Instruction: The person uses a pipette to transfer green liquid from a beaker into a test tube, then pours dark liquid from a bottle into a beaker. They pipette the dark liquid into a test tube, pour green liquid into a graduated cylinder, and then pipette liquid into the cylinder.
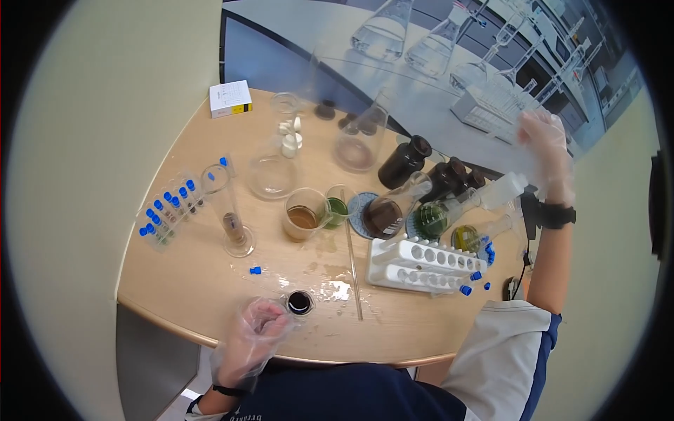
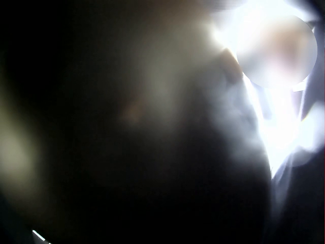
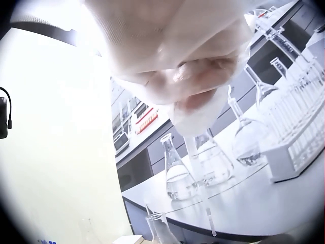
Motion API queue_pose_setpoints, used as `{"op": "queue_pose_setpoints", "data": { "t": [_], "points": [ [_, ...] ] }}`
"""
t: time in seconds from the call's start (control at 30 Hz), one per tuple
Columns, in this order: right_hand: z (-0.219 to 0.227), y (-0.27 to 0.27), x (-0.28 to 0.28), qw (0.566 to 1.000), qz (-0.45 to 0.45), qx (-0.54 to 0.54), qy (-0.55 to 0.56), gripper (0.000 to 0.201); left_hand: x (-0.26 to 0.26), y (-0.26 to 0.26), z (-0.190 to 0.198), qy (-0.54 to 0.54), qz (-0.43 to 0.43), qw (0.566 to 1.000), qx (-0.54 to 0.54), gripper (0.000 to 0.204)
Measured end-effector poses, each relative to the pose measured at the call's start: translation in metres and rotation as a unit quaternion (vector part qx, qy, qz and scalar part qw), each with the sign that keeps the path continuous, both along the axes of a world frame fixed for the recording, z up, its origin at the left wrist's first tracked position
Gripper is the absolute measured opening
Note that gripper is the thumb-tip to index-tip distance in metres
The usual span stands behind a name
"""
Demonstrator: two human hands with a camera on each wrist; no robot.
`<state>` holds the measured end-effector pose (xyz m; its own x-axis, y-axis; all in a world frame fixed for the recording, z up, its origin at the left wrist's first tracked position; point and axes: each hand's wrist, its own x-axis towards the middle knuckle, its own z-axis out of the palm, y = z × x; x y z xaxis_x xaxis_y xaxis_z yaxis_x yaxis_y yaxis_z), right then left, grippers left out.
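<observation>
My left hand, in a clear plastic glove, is low at the table's front with its fingers curled. Its fingertips are right at the rim of a small round glass container of dark liquid; I cannot tell whether they grip it. The left wrist view is mostly dark and blurred. My right hand, also gloved, is raised at the upper right, above the flasks. In the right wrist view its curled fingers pinch a thin translucent plastic dropper, tip down. Behind the left hand stand beakers of brown and green liquid.
A glass rod lies on the wet tabletop beside a white test tube rack. Flasks of brown, green and yellow liquid stand behind. Left are a measuring cylinder and blue-capped tubes. Dark bottles stand farther back.
</observation>
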<state>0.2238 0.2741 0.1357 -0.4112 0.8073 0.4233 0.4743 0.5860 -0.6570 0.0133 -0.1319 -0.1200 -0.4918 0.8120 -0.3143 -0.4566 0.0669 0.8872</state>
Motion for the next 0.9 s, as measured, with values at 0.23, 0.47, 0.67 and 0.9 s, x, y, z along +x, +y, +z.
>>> {"op": "queue_pose_setpoints", "data": {
  "t": [0.23, 0.47, 0.67, 0.9],
  "points": [
    [-0.024, -0.003, 0.022, 0.998, -0.020, 0.001, 0.062, 0.032, -0.001, 0.001, -0.004, 0.030, 0.003, 0.999, -0.013, 0.017],
    [-0.038, 0.001, 0.014, 0.998, -0.057, -0.037, 0.004, 0.030, 0.000, 0.002, 0.004, 0.028, 0.018, 0.999, -0.007, 0.017],
    [-0.052, 0.014, 0.010, 0.998, -0.016, -0.052, 0.009, 0.021, 0.000, 0.005, 0.014, -0.015, 0.028, 0.999, -0.010, 0.018],
    [-0.079, 0.019, -0.002, 0.983, -0.008, -0.121, -0.137, 0.011, 0.002, 0.004, 0.010, -0.004, 0.030, 0.999, -0.011, 0.016]
  ]
}}
